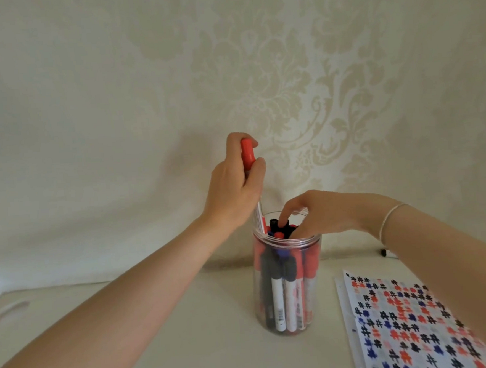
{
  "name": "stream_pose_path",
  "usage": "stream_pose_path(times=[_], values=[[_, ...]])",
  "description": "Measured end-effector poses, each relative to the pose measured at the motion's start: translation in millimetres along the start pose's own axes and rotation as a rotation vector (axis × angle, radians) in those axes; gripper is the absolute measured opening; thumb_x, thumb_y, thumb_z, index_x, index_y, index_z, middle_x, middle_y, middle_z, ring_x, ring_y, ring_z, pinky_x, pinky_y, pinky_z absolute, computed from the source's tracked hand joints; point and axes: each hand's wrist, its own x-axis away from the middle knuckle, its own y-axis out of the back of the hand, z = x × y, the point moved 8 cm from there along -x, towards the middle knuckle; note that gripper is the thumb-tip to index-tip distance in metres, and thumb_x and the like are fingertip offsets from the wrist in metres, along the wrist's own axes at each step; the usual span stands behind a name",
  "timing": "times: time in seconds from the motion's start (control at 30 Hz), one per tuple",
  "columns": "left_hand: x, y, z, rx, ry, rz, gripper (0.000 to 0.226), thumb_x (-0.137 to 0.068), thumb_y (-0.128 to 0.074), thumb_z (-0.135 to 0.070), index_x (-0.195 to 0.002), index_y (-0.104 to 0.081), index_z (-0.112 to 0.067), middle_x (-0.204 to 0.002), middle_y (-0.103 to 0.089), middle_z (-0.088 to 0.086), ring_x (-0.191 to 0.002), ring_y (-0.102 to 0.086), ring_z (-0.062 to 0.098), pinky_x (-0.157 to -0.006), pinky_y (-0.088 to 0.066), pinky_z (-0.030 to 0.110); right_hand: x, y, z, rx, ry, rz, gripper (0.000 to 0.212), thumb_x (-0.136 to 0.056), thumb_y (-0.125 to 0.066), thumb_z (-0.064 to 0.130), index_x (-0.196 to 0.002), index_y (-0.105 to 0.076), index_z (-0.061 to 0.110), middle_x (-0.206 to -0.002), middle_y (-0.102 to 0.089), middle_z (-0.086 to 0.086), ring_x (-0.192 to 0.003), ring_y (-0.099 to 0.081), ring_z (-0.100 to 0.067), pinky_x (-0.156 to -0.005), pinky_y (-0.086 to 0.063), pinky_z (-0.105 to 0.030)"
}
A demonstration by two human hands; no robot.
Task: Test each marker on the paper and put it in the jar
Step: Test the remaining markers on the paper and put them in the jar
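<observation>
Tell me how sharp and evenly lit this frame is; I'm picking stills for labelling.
Head view: soft, even light, no glare; faint shadows on the wall; wide-angle bending at the edges; paper marks smeared, jar labels unreadable, left hand fairly crisp.

The jar (288, 281) mouth is nearly blocked: standing markers (281, 233) pack it, the right hand (321, 214) covers its 3 o'clock side with fingers on the caps, and the left hand (236, 184) holds a red marker (249, 166) in the narrow gap at 9 o'clock. Paper (412, 324) fills the tabletop (189, 331) at 4 o'clock. The tabletop from 7 to 10 o'clock lies open under the left forearm.
</observation>
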Motion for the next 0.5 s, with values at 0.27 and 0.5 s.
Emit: stream_pose_path(times=[0.27,0.5], values=[[7,-27,-2,-0.042,0.001,0.183,0.015,-0.097,-0.047,-0.023,-0.109,-0.038,-0.022,-0.062,-0.050,0.013,-0.049,-0.054,0.027,-0.050,-0.051,0.047,0,-4,19,0.142,-0.032,0.017,0.032,-0.077,-0.076,0.028,-0.094,-0.058,0.007,-0.092,-0.065,-0.010,-0.073,-0.070,-0.023,-0.064,-0.061,-0.035],[8,-31,-9,-0.147,-0.007,0.377,0.023,-0.096,-0.051,-0.035,-0.105,-0.032,-0.026,-0.080,-0.063,0.009,-0.051,-0.064,0.021,-0.055,-0.055,0.046,-5,-18,11,0.034,-0.106,0.156,0.041,-0.078,-0.076,0.027,-0.113,-0.056,0.017,-0.107,-0.064,0.000,-0.091,-0.066,-0.018,-0.078,-0.059,-0.037]])
